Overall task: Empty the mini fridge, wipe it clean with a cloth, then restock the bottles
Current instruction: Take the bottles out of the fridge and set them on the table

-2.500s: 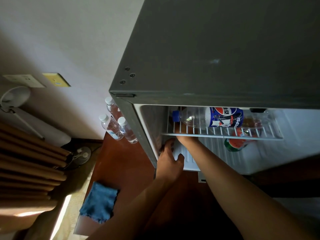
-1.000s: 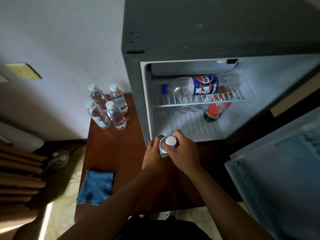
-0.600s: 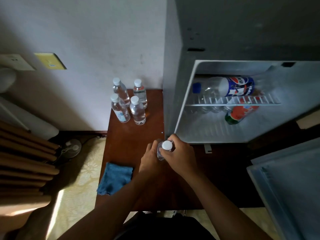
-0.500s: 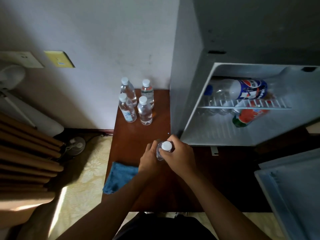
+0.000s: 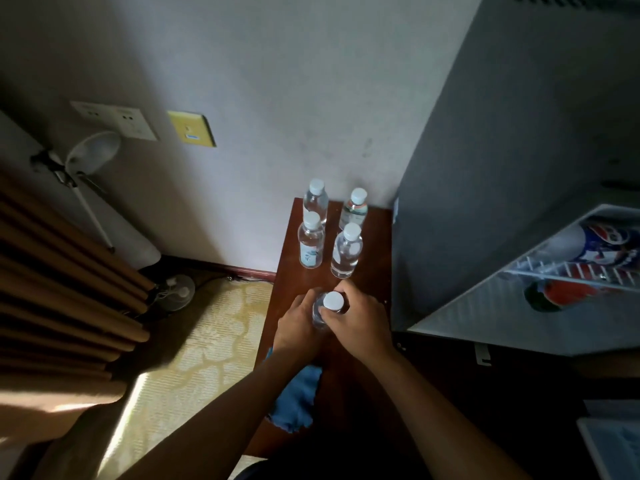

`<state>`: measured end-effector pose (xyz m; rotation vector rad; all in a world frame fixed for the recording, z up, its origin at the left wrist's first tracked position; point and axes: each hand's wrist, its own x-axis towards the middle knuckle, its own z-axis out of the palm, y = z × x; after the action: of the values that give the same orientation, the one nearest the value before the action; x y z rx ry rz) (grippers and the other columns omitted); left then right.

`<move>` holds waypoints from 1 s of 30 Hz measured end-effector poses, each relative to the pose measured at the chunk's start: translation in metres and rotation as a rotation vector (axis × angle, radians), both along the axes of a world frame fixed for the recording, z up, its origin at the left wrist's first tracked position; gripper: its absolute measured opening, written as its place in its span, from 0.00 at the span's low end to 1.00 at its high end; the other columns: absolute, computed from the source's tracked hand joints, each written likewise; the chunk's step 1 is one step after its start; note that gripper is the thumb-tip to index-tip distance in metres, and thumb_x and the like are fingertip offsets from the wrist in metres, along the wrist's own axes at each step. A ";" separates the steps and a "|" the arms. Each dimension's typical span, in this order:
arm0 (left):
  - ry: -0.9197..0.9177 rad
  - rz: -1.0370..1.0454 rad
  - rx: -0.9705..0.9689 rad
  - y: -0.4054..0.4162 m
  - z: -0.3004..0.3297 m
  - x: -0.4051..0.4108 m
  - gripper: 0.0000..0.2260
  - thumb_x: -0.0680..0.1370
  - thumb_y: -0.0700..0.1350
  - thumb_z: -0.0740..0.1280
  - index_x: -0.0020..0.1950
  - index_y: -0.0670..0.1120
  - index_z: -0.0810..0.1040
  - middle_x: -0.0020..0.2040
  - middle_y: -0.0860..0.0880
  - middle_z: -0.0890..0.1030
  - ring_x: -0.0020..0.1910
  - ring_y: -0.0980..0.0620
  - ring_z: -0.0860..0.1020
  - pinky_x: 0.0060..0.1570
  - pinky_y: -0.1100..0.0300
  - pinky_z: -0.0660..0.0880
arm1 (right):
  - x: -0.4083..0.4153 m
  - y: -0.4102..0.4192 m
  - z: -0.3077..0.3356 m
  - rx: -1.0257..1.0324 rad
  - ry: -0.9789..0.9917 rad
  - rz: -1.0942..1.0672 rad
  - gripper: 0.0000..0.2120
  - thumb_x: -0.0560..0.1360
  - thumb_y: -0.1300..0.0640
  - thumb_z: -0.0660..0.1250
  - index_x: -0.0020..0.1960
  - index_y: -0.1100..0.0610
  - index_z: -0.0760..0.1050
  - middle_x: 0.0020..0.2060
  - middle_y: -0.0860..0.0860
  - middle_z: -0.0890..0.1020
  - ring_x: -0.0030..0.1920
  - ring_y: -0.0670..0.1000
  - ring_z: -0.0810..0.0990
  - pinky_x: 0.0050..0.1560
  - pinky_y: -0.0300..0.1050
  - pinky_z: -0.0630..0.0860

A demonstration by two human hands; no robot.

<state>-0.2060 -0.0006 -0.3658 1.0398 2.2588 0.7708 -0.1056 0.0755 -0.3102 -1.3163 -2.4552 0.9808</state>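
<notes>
The left hand (image 5: 294, 327) and right hand (image 5: 360, 323) both grip one upright water bottle (image 5: 330, 304) above the counter (image 5: 367, 386), at 6 o'clock from four standing bottles (image 5: 330, 230). Setting it down off-vertical or too close could topple that group. The cola bottle (image 5: 602, 244) remains in the mini fridge (image 5: 485, 188) at 3 o'clock.

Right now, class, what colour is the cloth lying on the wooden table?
Blue. The cloth shows in the head view, partly hidden under the left forearm.

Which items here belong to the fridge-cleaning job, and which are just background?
Job: clear water bottle held by both hands (left, right); four standing water bottles; blue cloth; grey mini fridge; Pepsi bottle.
Background: white desk lamp; yellow wall plate; brown curtain.
</notes>
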 end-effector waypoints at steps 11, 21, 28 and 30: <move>0.001 0.059 0.028 0.026 -0.015 -0.042 0.25 0.74 0.50 0.71 0.69 0.55 0.68 0.57 0.50 0.77 0.52 0.47 0.79 0.45 0.58 0.71 | -0.052 0.027 -0.003 0.034 -0.044 0.065 0.14 0.73 0.47 0.72 0.55 0.49 0.73 0.53 0.46 0.83 0.55 0.49 0.81 0.49 0.43 0.79; -0.011 0.070 0.070 0.039 -0.019 -0.069 0.21 0.74 0.49 0.70 0.67 0.53 0.71 0.53 0.49 0.79 0.47 0.48 0.79 0.39 0.60 0.67 | -0.081 0.040 -0.003 0.032 -0.042 0.067 0.14 0.74 0.48 0.71 0.56 0.50 0.72 0.51 0.47 0.83 0.52 0.50 0.81 0.48 0.45 0.78; 0.021 0.024 0.099 0.036 -0.024 -0.073 0.20 0.74 0.50 0.70 0.66 0.51 0.72 0.51 0.49 0.79 0.45 0.48 0.79 0.38 0.60 0.69 | -0.083 0.037 -0.004 0.043 -0.028 0.043 0.15 0.74 0.49 0.71 0.57 0.50 0.72 0.52 0.48 0.83 0.53 0.50 0.81 0.49 0.45 0.78; 0.025 0.026 0.098 0.036 -0.023 -0.072 0.21 0.75 0.50 0.69 0.66 0.51 0.71 0.53 0.49 0.79 0.45 0.48 0.79 0.38 0.60 0.69 | -0.081 0.036 -0.004 0.036 -0.028 0.030 0.15 0.74 0.49 0.72 0.57 0.50 0.72 0.53 0.47 0.82 0.54 0.50 0.81 0.49 0.44 0.78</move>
<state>-0.2779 0.0357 -0.3884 1.0725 2.2791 0.8920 -0.1870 0.1111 -0.3139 -1.2943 -2.5086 0.9272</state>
